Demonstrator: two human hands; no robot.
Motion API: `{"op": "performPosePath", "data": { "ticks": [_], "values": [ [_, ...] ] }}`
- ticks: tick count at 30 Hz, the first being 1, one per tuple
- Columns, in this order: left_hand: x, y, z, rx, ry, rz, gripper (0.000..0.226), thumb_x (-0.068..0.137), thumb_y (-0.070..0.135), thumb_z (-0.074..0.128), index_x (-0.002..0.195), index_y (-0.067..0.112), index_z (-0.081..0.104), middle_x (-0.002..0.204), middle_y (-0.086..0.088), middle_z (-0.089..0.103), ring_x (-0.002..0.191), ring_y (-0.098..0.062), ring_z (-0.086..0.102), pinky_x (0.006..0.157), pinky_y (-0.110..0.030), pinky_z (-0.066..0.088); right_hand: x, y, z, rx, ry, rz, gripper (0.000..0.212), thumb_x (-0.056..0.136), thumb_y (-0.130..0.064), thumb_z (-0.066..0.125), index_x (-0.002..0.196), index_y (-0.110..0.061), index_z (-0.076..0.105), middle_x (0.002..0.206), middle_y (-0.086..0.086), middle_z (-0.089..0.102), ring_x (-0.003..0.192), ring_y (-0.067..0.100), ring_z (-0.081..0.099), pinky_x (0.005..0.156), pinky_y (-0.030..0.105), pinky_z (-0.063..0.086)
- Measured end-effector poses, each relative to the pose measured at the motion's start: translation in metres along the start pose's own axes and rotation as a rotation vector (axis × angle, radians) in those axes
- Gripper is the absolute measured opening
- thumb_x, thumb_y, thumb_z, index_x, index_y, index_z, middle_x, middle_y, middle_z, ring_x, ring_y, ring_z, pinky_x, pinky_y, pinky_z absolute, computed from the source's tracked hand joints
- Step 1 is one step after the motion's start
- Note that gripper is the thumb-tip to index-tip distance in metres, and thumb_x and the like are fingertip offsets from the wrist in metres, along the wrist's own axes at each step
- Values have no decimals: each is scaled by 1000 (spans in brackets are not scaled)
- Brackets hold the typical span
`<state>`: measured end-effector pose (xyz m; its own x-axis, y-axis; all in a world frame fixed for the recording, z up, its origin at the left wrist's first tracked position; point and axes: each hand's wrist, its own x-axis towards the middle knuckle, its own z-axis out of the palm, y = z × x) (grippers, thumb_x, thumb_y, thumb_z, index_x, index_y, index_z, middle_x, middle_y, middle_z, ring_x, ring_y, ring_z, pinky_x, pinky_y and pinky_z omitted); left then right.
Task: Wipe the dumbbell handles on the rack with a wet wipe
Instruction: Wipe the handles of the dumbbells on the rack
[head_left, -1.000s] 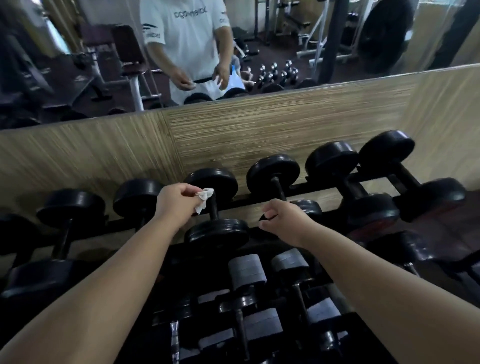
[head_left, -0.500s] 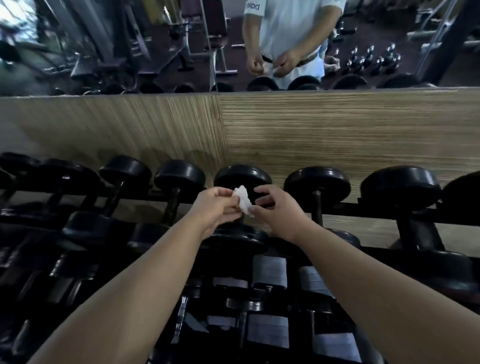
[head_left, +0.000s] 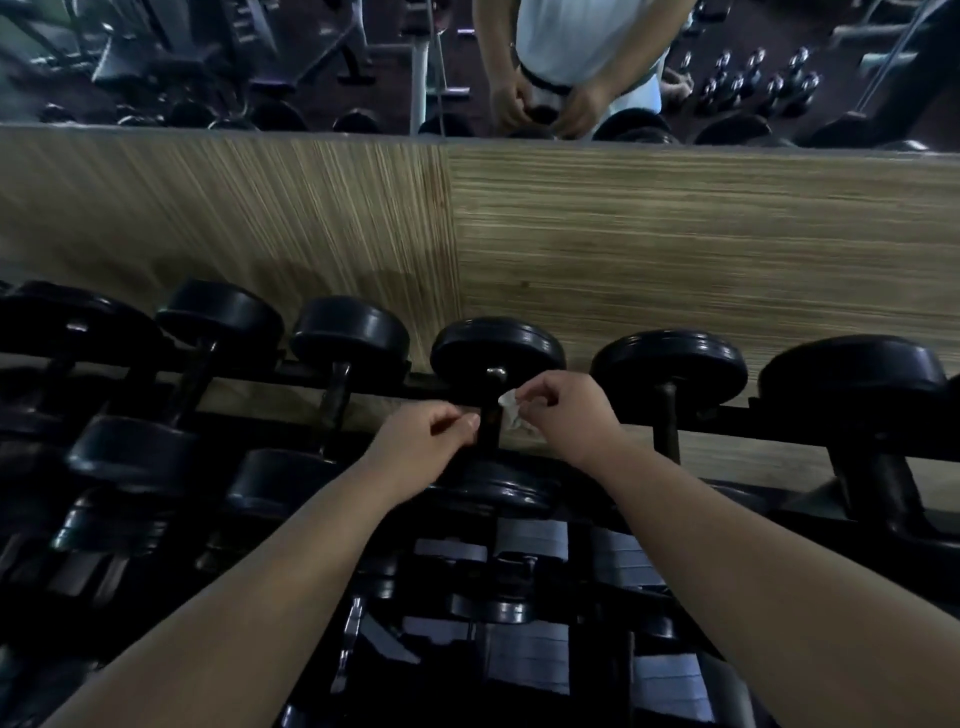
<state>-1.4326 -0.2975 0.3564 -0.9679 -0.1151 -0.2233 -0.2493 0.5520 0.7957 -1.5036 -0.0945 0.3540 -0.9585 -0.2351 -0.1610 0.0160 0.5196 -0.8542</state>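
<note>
Black dumbbells (head_left: 497, 353), white wipe (head_left: 511, 413) — streaky tan wood-grain panel (head_left: 675, 249).

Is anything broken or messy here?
No, nothing looks broken or spilled. The dumbbells sit in a neat row on the rack, and the right hand pinches the wet wipe beside one handle.

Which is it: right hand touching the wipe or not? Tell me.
Touching. The head view shows the right hand pinching the white wipe beside the dumbbell handle.
</note>
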Motion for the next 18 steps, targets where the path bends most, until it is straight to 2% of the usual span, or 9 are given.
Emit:
{"op": "performPosePath", "data": {
  "ticks": [2,4,7,10,12,13,15,16,18],
  "values": [
    [-9,-19,7,-56,11,-46,33,100,46,62,80,24,76,78,8,75,76,-1,69,70,-16,50,7,5,10,-8,32,19,9,91,-15,71,96,-21,75,88,-11,70,82,7,66,72,24,54],
    [-14,-32,20,-146,68,-57,40,101,45,59,76,19,74,72,2,72,67,-1,65,62,-15,47,12,9,20,-4,73,50,10,92,-18,69,97,-25,74,95,-10,71,86,7,66,69,22,52],
    [-13,-43,37,-211,255,83,49,103,41,57,73,3,64,62,-8,58,57,-7,52,55,-24,41,15,11,29,62,184,66,13,92,-21,70,104,-26,71,99,-12,70,91,3,66,67,10,45],
    [-10,-53,44,-191,373,239,53,99,45,49,68,3,57,61,-4,55,58,-20,54,55,-36,43,20,12,37,125,228,106,29,90,-30,74,119,-24,68,103,-13,68,91,-4,62,63,1,42],
    [-8,-55,44,-171,409,274,50,98,44,49,66,6,58,62,-2,56,59,-21,55,55,-37,43,25,14,44,142,214,135,34,91,-29,73,124,-22,68,108,-10,69,95,-1,64,70,4,45],
    [-8,-54,44,-172,419,278,49,98,42,50,65,7,58,61,-1,56,58,-19,55,55,-36,43,29,15,47,137,197,134,31,92,-27,72,123,-22,70,109,-9,70,97,2,65,75,9,48],
    [-7,-54,46,-176,429,270,48,96,41,51,64,7,59,60,0,56,57,-20,54,54,-33,42,36,18,52,92,146,80,12,95,-22,68,103,-25,76,98,-11,73,90,3,68,74,16,52],
    [-6,-55,47,-184,433,265,47,96,40,51,64,7,59,59,1,56,56,-19,54,53,-33,42,38,19,54,50,136,42,10,95,-21,66,92,-25,75,90,-11,73,83,1,67,71,13,49],
    [-5,-58,47,-211,438,258,47,96,39,52,64,6,59,59,0,57,56,-19,54,52,-35,43,41,18,54,-64,178,-27,9,96,-23,67,92,-20,75,83,-13,68,75,-5,61,66,2,39]
  ]
}}
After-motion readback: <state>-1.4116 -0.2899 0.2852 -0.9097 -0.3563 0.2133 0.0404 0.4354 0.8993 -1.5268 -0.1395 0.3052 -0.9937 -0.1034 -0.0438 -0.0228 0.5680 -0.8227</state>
